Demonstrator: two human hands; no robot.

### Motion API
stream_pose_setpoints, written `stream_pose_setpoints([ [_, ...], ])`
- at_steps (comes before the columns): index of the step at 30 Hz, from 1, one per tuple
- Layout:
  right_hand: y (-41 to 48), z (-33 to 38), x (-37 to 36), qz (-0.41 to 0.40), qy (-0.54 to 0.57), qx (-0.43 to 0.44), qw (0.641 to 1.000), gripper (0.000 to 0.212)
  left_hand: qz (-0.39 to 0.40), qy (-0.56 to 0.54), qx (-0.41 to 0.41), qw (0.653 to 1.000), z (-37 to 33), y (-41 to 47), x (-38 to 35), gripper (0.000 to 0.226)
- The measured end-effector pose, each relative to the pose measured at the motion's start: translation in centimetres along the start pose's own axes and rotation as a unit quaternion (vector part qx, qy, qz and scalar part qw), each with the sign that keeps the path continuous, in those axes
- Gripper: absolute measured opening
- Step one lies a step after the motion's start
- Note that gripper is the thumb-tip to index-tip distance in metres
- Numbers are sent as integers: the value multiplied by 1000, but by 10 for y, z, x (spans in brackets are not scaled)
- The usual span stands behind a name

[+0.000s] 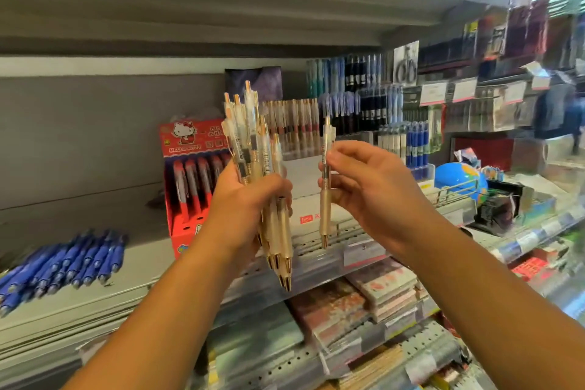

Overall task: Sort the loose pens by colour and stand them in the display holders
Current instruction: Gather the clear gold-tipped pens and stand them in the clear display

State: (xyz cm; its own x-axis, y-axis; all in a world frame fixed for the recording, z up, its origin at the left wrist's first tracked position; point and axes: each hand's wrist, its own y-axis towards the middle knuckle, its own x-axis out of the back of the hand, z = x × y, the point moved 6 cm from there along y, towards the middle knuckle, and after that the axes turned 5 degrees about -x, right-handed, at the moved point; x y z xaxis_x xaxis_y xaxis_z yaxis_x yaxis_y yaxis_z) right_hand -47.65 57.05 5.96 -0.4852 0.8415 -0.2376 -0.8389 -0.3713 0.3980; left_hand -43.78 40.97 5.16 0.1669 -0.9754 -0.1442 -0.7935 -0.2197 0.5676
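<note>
My left hand (250, 199) grips a bundle of gold pens (253, 149), upright with tips pointing down, in front of the shelf. My right hand (364, 187) pinches a single gold pen (326, 212) upright, a short gap to the right of the bundle. Behind both hands a clear display holder (292, 130) stands on the shelf with several gold and pink pens in it. Loose blue pens (63, 266) lie in a heap on the shelf at the far left. A red cartoon-cat display box (186, 174) holds red pens.
More holders with blue, dark and white pens (364, 98) stand at the back right. A blue globe (459, 180) and a black organiser (500, 209) sit to the right. Notebooks (357, 304) fill the lower shelf. An upper shelf (221, 9) overhangs.
</note>
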Motion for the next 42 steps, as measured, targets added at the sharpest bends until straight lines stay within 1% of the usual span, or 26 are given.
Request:
stream_pose_setpoints([
  [3, 32, -9, 5, 1, -57, 21, 998, 13, -18, 24, -13, 999, 10, 28, 8, 29],
  [6, 67, -16, 7, 14, -97, 42, 994, 28, -30, 11, -23, 999, 16, 58, 15, 33],
  [10, 110, -13, 9, 36, -153, 108, 982, 37, -49, 37, -45, 997, 22, 92, 26, 37],
  [12, 131, -14, 7, 45, -176, 134, 974, 40, -54, 50, -52, 996, 27, 101, 30, 36],
  [15, 161, -23, 1, 54, -204, 154, 965, 36, -69, 58, -49, 995, 36, 105, 33, 37],
  [18, 188, -38, -6, 66, -230, 159, 958, 35, -108, 81, -46, 990, 40, 107, 39, 38],
  [22, 208, -64, -11, 107, -244, 160, 951, 38, -167, 110, -35, 979, 44, 102, 46, 54],
  [24, 211, -77, -10, 122, -243, 164, 948, 40, -191, 117, -32, 974, 49, 97, 45, 59],
  [27, 217, -87, -6, 130, -219, 166, 953, 42, -213, 132, -34, 968, 55, 92, 42, 51],
  [31, 223, -91, -6, 120, -210, 173, 955, 42, -219, 162, -42, 961, 58, 88, 43, 33],
  [37, 219, -103, -15, 151, -289, 167, 930, 41, -204, 160, -42, 965, 60, 85, 44, 41],
  [40, 218, -113, -18, 172, -347, 136, 912, 30, -188, 160, -45, 968, 60, 85, 43, 35],
  [42, 216, -119, -20, 179, -377, 114, 902, 31, -177, 162, -43, 970, 61, 84, 42, 34],
])
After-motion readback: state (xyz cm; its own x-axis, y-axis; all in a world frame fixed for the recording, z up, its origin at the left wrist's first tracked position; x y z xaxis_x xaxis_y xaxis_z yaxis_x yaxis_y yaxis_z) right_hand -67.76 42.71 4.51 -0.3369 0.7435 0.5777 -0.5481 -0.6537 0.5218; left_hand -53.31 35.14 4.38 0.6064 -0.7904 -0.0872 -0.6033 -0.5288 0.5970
